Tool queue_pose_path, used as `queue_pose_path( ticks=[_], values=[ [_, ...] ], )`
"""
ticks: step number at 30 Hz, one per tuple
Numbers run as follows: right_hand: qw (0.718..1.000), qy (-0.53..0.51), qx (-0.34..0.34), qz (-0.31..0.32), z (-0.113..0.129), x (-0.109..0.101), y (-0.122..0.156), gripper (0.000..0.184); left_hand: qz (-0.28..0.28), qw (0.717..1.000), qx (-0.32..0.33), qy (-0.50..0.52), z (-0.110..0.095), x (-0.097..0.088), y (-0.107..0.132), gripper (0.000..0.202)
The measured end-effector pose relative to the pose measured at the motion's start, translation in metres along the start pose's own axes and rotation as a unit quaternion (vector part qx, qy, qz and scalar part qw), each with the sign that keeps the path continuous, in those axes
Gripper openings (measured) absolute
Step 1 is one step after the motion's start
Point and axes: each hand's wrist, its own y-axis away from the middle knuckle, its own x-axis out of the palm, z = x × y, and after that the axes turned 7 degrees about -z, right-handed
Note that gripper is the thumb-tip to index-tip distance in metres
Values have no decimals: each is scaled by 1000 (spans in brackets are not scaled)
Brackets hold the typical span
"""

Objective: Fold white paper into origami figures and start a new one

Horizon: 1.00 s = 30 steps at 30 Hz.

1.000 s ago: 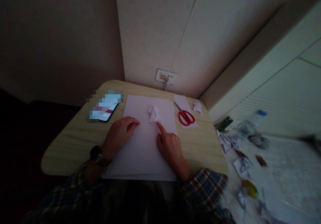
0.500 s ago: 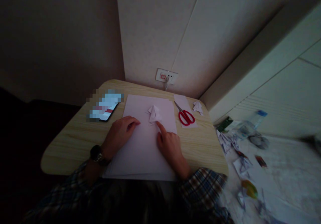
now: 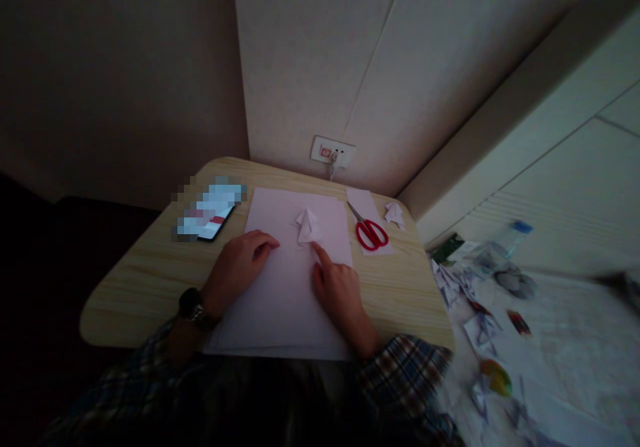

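Observation:
A small folded white paper figure (image 3: 307, 224), pointed at the top like an origami frog, lies on a stack of white paper sheets (image 3: 285, 300). The outstretched index finger of my right hand (image 3: 340, 293) touches its lower edge, while the other fingers are curled under with nothing visible in them. Resting on the left side of the stack, my left hand (image 3: 240, 263) is loosely bent, apart from the figure. A gap shows between its thumb and fingers, and it holds nothing I can see.
Red-handled scissors (image 3: 369, 230) lie across a paper strip (image 3: 381, 245). Another folded paper figure (image 3: 395, 215) sits near the right edge of the wooden table (image 3: 410, 287). A lit phone (image 3: 213, 213) is at left. Beyond are a wall socket (image 3: 333, 151) and scattered folded papers (image 3: 453, 283).

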Motion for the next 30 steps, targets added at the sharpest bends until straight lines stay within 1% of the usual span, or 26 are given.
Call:
queue_pose_path(
  ticks=[6,12,19,24,26,30],
  values=[
    [1000,2,3,10,0,-2,-1,47,4,1000,5,2,2,1,0,22],
    [1000,-9,9,4,0,-3,0,42,4,1000,3,3,2,1,0,22],
    [1000,11,3,15,1,-2,-3,53,5,1000,4,7,1,1,0,22],
    [999,24,14,33,3,-6,-6,49,9,1000,4,3,1,0,0,22],
    [999,24,15,25,4,-6,-7,47,7,1000,6,2,2,0,0,22],
    [999,27,14,11,4,-6,-7,51,7,1000,8,4,2,1,0,22]
  ],
)
